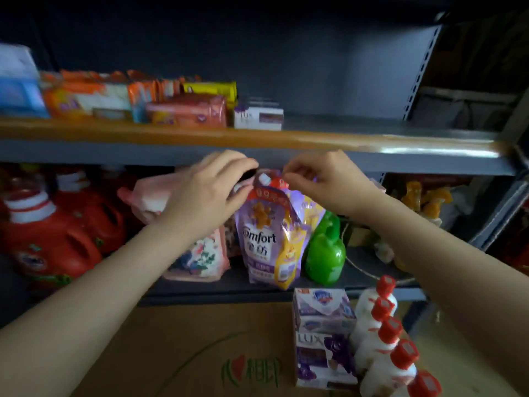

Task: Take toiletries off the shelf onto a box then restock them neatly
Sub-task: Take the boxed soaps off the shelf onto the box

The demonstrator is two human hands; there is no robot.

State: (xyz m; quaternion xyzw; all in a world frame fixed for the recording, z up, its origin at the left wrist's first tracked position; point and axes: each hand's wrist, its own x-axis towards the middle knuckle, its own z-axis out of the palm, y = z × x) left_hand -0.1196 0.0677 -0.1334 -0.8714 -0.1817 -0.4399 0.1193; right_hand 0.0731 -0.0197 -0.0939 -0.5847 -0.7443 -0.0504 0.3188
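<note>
Purple pouch: the purple pouch (266, 239) is stood upright on the lower shelf (357, 263), between a pink pouch (200, 253) and a green bottle (325, 250).
Step in hand: the pouch is judged to be set straight in its row, label to the front.
How it is done well: the top is best steadied at both corners while the base is squared to the shelf edge, so that the soft pack is not tipped onto the bottle.
Left hand: the left hand (209, 190) is curled over the pouch's upper left corner, with a dark cap partly covered.
Right hand: the right hand (323, 181) is narrowed, and the top edge near the red spout is pinched by its fingertips.
Box: soap boxes (323, 336) and white bottles (386, 345) are left waiting on the cardboard box (177, 353) below.
</note>
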